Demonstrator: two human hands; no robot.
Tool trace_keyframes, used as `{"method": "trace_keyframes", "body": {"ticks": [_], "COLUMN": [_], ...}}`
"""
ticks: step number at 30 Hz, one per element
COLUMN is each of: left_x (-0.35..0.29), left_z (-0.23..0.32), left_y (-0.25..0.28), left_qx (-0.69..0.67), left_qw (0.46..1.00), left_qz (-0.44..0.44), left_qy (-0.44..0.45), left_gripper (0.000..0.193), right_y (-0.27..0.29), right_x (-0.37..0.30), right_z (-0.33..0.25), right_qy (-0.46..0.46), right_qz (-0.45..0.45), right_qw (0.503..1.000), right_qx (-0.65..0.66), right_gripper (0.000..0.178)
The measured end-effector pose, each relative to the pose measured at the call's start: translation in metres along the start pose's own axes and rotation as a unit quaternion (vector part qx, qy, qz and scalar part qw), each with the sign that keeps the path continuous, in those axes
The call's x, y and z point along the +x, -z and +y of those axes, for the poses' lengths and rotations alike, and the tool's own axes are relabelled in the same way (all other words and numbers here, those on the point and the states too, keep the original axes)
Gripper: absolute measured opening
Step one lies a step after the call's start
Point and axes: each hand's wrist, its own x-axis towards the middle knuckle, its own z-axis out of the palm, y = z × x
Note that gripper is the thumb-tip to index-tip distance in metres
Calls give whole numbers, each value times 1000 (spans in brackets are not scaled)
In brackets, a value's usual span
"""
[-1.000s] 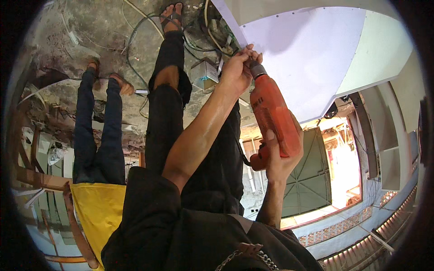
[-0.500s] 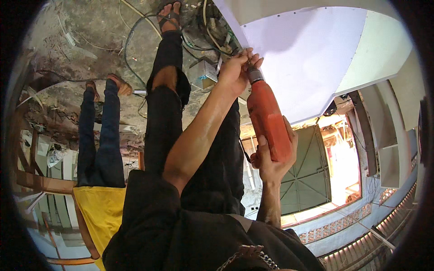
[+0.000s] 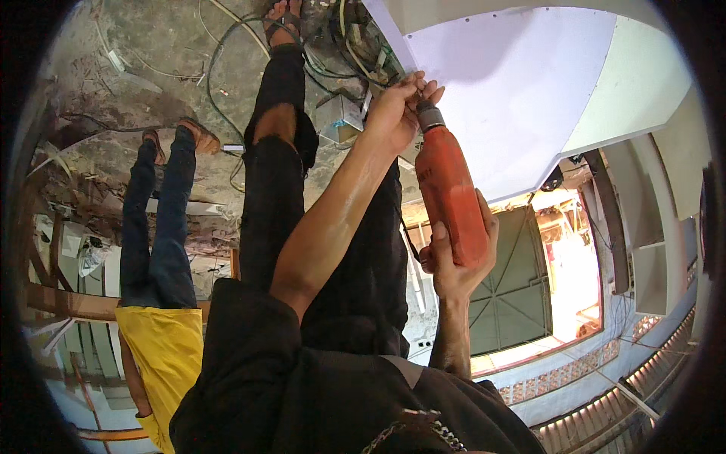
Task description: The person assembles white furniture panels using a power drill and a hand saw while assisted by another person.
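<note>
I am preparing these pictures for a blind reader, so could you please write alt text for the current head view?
A person's right hand grips a red drill, with the left hand at its front end, by the edge of a white panel. To the left, another person in a yellow shirt stands on a littered floor.

1. Drill body (image 3: pixel 454 193): looks plastic, semi-matt, smooth.
2. Chuck (image 3: pixel 429 116): metal, dull shine.
3. Panel (image 3: pixel 522 83): smooth surf. w/ low sheen (exact mat'l unclear).
4. Floor (image 3: pixel 170 45): rough, matt, concr.-like.
5. Shirt (image 3: pixel 325 397): matt cloth.
6. Chain (image 3: pixel 448 435): shiny metal.
</note>
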Motion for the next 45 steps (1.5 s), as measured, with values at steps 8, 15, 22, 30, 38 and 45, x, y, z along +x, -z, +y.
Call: {"method": "trace_keyframes", "body": {"ticks": [8,15,22,30,38,45], "left_x": [1,-1,-2,0,0,4], "left_z": [1,4,5,4,5,7], "left_y": [0,-1,-2,-5,-8,3], "left_qx": [14,27,15,5,1,36], "left_qw": [1000,1000,999,1000,999,998], "left_qz": [6,-4,-28,11,32,-45], "left_qy": [-5,-4,10,5,9,13], "left_gripper": [13,19,22,21,21,29], "right_y": [0,2,2,5,8,3], "right_x": [2,4,6,11,23,25], "right_z": [-1,-7,-9,-20,-16,-17], "right_qy": [-8,-33,-4,-19,54,51], "right_qz": [-11,-17,-11,-31,-48,-38], "right_qw": [999,997,999,999,997,998], "right_qx": [35,65,47,13,-16,-17], "right_gripper": [64,65,64,62,64,62]}}
